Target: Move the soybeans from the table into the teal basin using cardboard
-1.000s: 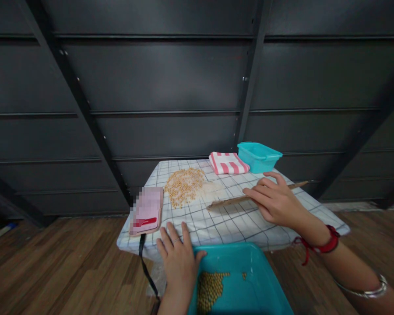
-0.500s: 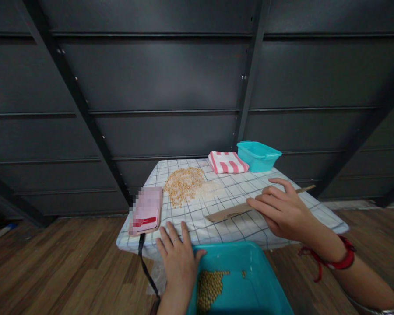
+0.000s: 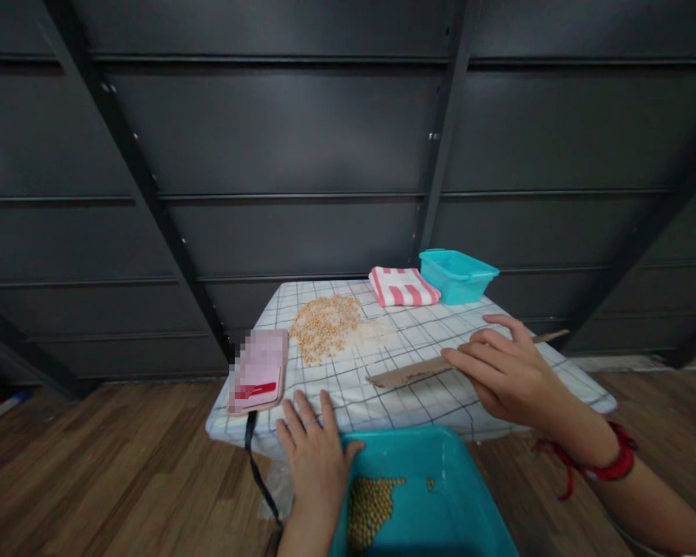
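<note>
my right hand (image 3: 507, 377) pinches a cardboard strip (image 3: 409, 374) near the grains (image 3: 323, 326), my left hand (image 3: 317, 464) lies spread and empty beside the basin (image 3: 435, 518): apparently a positioning step, the next move likely needing a steady edge.

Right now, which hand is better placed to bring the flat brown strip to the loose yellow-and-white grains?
Probably the right hand: it holds the strip over the white checked cloth, wide end nearest the grains. The left hand is spread at the cloth's near edge, thumb by the teal plastic tub.
</note>
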A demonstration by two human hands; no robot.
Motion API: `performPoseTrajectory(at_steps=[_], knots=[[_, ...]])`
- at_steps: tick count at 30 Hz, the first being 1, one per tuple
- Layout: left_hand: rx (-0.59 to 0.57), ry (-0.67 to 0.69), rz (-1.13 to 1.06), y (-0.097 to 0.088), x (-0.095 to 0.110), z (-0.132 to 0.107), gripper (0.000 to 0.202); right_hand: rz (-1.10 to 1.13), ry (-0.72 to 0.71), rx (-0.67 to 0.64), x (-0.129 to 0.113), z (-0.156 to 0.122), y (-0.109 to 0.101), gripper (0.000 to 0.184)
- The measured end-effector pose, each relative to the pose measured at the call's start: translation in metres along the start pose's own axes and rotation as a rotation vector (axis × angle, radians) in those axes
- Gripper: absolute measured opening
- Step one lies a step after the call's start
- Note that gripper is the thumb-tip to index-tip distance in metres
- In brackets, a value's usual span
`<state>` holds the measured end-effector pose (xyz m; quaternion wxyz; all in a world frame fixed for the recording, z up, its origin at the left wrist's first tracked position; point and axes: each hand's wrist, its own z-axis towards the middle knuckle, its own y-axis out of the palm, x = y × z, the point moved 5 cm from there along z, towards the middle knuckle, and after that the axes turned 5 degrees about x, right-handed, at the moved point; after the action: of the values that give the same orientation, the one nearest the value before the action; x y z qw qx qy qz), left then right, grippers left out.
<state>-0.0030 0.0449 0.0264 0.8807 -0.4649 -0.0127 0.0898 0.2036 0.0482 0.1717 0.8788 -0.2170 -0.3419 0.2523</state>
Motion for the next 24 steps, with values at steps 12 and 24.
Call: performPoseTrajectory(at_steps=[12,24], knots=[[0.059,0.013,0.021,-0.004,0.0,0.0,0.081,0.074,0.034,-0.038,-0.005,-0.004,-0.004,0.028],[-0.004,0.003,-0.014,0.0,-0.003,0.001,0.08,0.085,0.049,-0.028,-0.004,-0.014,-0.013,0.031]])
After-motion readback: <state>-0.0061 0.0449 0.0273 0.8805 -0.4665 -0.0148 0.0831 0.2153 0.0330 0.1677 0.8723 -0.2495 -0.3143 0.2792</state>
